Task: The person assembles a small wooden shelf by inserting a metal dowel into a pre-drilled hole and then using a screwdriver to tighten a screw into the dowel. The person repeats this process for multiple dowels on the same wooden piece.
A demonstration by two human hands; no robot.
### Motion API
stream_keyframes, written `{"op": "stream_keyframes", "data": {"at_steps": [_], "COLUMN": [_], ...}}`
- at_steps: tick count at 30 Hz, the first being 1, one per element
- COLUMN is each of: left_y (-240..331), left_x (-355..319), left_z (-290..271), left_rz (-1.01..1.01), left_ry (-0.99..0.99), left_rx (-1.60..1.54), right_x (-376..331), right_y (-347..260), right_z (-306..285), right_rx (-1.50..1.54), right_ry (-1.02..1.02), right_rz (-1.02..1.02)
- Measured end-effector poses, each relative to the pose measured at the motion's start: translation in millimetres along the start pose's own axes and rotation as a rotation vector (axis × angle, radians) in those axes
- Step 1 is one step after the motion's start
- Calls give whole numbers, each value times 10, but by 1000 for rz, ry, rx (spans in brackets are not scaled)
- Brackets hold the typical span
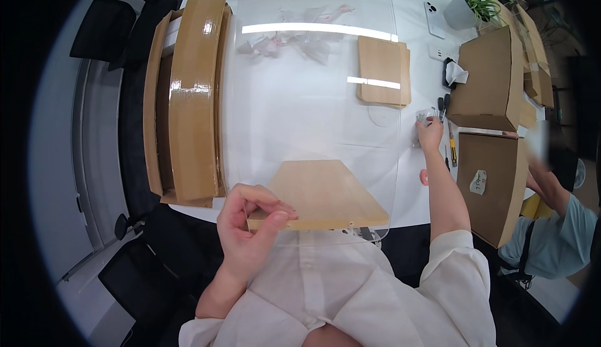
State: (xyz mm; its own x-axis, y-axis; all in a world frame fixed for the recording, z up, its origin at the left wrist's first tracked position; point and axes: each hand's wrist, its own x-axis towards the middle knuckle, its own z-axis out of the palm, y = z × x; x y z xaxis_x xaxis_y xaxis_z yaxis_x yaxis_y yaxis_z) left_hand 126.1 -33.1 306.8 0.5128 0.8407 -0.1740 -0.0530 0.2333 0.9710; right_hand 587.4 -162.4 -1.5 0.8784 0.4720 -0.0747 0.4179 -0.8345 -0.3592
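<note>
The left hand (pixel 245 234) grips a smooth, pale, straight-edged wooden board (pixel 328 190), while the right hand (pixel 431 135) touches a clear bag (pixel 424 115), grasp uncertain.

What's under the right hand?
At the right hand, part of a clear plastic bag shows on the white table. The hand covers the rest of that spot, so what lies directly beneath can't be seen; the bag's contents are too small to identify.
</note>
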Motion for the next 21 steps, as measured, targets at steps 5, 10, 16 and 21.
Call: {"op": "stream_keyframes", "data": {"at_steps": [5,10,16,21], "left_y": [10,-13,0,-18], "left_x": [0,-8,-27,-36], "left_z": [12,-8,3,-4], "left_rz": [2,17,15,19], "left_ry": [-2,-19,-3,1], "left_rx": [-8,9,25,38], "right_x": [-179,-214,-245,-633], "right_y": [-89,-279,-316,-269], "right_z": [23,-123,-203,-201], "right_rx": [-11,-5,86,600], "right_ry": [21,57,-78,-229], "right_rz": [-157,-206,-83,100]}}
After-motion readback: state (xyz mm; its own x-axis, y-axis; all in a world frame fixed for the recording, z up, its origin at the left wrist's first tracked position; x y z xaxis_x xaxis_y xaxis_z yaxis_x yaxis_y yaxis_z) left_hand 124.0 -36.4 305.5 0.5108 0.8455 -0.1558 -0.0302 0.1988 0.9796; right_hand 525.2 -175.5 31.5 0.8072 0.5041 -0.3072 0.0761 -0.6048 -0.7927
